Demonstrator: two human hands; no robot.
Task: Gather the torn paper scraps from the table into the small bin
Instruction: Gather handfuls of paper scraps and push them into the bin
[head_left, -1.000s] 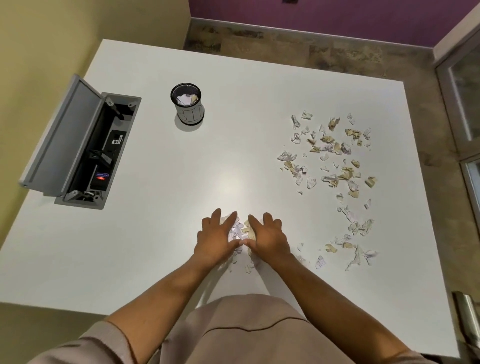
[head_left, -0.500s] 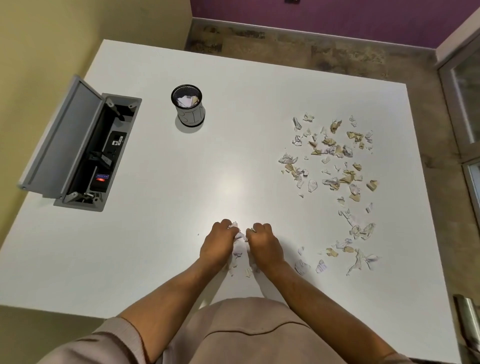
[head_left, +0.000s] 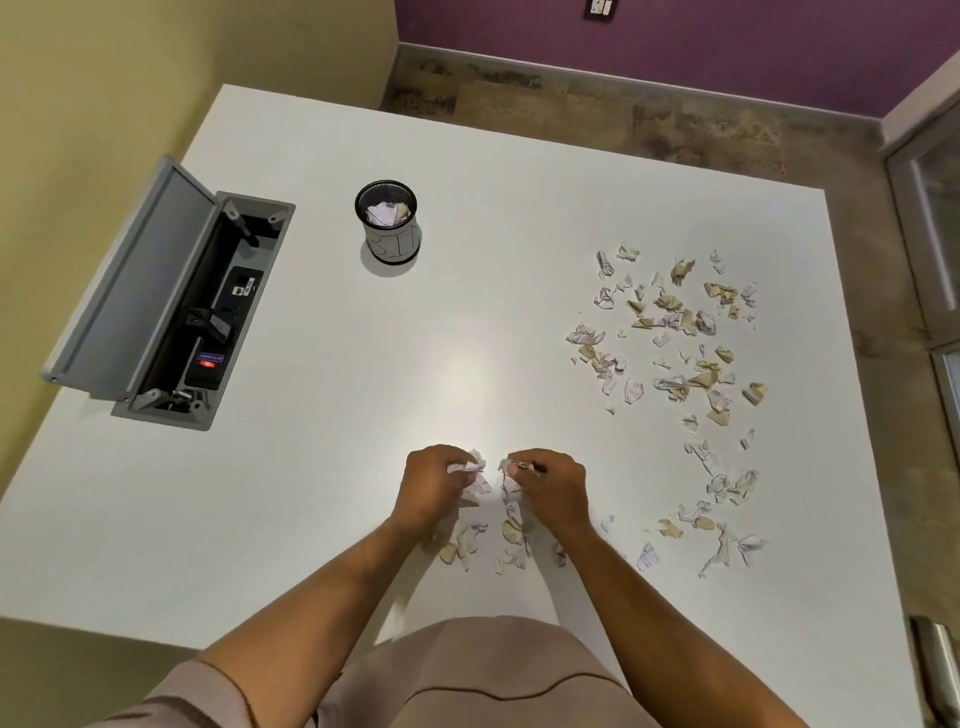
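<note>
Both the left hand (head_left: 434, 486) and right hand (head_left: 551, 488) clenched paper scraps (head_left: 511, 535) near the table's (head_left: 311, 493) near edge. The small bin (head_left: 388, 223) stood upright, mouth upward, well apart across bare tabletop.

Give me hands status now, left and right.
Left hand: closed, gripping paper scraps.
Right hand: closed, gripping paper scraps too.

We see left hand (head_left: 434, 486) and right hand (head_left: 550, 486) side by side near front edge of white table (head_left: 322, 467), each clutching crumpled paper scraps. Loose scraps (head_left: 485, 543) lie under and between wrists. Bigger scatter of scraps (head_left: 680, 364) well apart to right. Black mesh bin (head_left: 387, 221) far left, upright, paper inside. Cable box (head_left: 208, 312) in table, lid open.
</note>
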